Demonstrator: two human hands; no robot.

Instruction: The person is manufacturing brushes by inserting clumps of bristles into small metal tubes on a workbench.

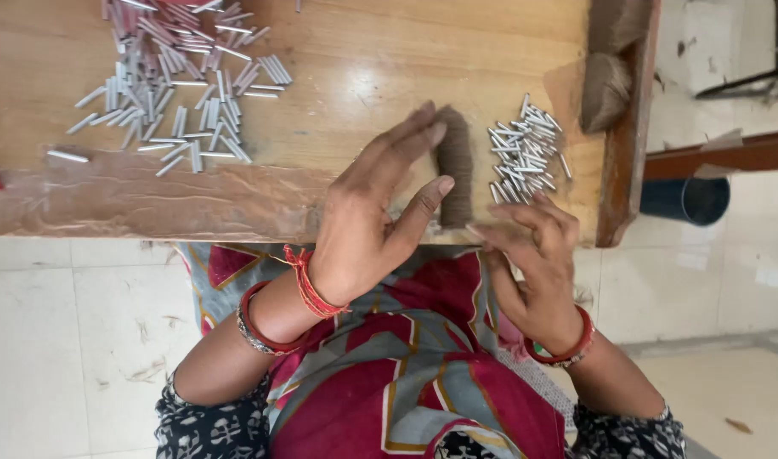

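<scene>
My left hand [373, 217] reaches over the near edge of the wooden table [363, 68] with its fingers spread. Its fingertips and thumb touch the left side of a dark brown roll of thread [457, 170] standing near the edge. My right hand [533, 268] is at the table edge just right of the roll, fingers curled together. I cannot tell whether they pinch anything. A small heap of short white tubes [525, 153] lies just beyond my right hand.
A large heap of the same white tubes [181, 76] spreads over the far left of the table. A brown fibre bundle [605, 89] leans on a wooden side rail [628, 144]. A dark blue bucket [686, 200] stands on the floor at right.
</scene>
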